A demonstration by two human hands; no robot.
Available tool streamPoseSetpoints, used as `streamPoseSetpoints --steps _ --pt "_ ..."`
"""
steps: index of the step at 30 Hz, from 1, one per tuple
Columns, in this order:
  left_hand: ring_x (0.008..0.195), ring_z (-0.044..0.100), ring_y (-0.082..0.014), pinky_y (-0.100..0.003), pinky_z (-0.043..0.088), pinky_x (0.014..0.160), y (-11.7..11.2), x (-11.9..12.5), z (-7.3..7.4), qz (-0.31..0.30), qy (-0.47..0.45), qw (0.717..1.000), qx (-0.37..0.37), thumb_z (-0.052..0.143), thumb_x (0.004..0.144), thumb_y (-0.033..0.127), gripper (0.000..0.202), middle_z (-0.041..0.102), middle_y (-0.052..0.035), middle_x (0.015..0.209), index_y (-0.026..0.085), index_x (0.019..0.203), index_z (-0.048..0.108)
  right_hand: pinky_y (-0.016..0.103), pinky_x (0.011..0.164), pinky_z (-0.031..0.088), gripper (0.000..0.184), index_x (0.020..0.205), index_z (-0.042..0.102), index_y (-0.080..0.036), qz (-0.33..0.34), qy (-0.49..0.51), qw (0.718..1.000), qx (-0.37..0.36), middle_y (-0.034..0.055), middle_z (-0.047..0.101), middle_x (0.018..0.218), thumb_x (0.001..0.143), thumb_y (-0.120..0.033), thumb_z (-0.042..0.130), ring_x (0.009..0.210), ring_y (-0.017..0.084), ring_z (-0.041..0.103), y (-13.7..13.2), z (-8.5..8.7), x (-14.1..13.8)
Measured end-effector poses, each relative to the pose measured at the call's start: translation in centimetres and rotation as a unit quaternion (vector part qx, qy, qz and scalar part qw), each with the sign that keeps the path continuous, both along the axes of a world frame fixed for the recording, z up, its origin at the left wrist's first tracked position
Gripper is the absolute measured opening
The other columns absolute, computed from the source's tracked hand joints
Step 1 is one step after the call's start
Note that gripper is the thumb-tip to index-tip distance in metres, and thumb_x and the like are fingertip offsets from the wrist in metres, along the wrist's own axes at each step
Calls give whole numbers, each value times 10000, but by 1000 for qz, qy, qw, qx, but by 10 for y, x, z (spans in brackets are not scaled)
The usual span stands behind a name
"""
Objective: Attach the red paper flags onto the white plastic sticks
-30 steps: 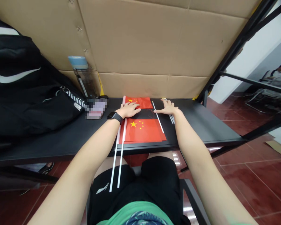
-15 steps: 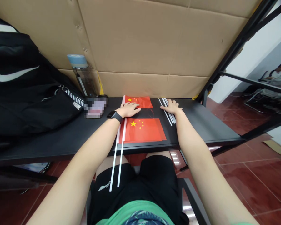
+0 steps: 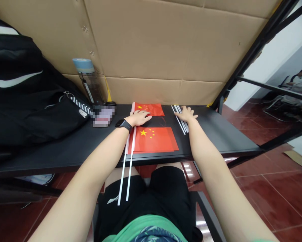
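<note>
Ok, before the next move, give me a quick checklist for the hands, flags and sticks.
1. Left hand open, over the near left part of the rear flag: ok.
2. Right hand open, fingers spread over the loose white sticks: ok.
3. Exact count of those sticks: cannot tell, the hand covers part of them.
4. Front flags lying flat, overlapping: ok.
5. Flag sticks wholly on the table: not ok, two overhang its near edge.

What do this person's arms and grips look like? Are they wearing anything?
The left grip and right grip are bare. A black watch with a rectangular face circles the left wrist; the right wrist and both forearms are bare too.
</note>
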State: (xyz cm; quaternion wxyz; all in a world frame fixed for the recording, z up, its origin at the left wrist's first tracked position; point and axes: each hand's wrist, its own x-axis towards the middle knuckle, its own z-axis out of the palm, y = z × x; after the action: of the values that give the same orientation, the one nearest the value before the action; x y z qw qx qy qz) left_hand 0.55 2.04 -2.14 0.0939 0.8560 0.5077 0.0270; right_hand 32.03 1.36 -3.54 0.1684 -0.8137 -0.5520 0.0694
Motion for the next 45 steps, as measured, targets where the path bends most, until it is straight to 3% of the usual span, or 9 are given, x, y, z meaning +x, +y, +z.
streamPoseSetpoints --steps 8,18,25,34,45 --pt "1580 307 -390 -629 267 1235 0 1 -1 1 9 1000 -5 233 1013 719 733 372 -13 1733 367 1628 421 730 1196 222 720 1558 438 -241 -12 -10 1000 -3 209 362 1658 950 -603 572 1527 438 320 10 -4 -3" --pt "1576 321 -386 -602 265 1243 1 1 -1 -4 8 1000 -1 237 1016 711 732 382 -33 1727 356 1626 429 732 1222 163 669 1565 439 -154 -37 -28 999 12 251 335 1675 1031 -554 395 1563 448 262 8 2 -12" --pt "1592 293 -369 -607 238 1259 -2 1 2 -4 6 1000 -8 247 1020 712 732 354 -31 1741 345 1628 428 750 1211 165 758 1604 380 -197 -28 -23 999 -14 241 292 1696 978 -602 514 1563 464 249 0 9 -2" --pt "1563 359 -333 -521 276 1263 -10 3 8 -33 -5 999 20 267 1048 627 677 447 -46 1690 291 1597 478 753 1211 177 756 1601 392 -216 -24 -18 998 -47 229 311 1694 975 -629 487 1565 458 267 -2 3 2" --pt "1565 352 -347 -547 261 1260 -8 3 6 -28 -5 999 16 267 1039 642 667 438 -32 1696 340 1595 479 772 1204 157 731 1609 403 -215 -21 -22 998 -51 231 296 1712 1001 -621 415 1581 470 234 0 3 -2"
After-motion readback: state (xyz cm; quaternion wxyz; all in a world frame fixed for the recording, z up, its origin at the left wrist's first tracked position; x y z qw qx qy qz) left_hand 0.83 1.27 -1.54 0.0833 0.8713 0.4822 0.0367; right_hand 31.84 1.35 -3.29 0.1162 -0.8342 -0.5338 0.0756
